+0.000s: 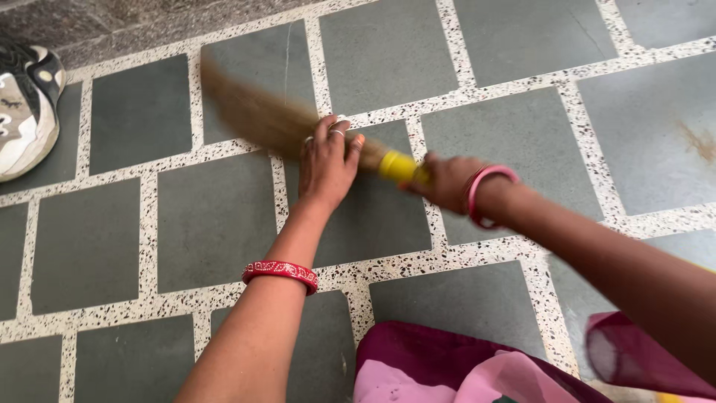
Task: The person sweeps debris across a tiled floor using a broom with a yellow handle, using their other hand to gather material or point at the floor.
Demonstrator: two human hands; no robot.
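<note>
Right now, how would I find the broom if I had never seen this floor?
Start on the grey tiled floor with speckled white strips. Both hands meet near its middle: the left hand on bristles, the right hand at the handle. The broom is the blurred brown brush with a yellow band.

The broom (268, 119) has tan-brown bristles and a yellow handle collar. Grey-green floor tiles (212, 220) sit in white speckled borders (black and brown flecks). A red bangle (280, 272) carries white dots; another bangle (485, 186), at three o'clock, is pink. The shoe (26, 104) at nine o'clock is black, white, beige.
</note>
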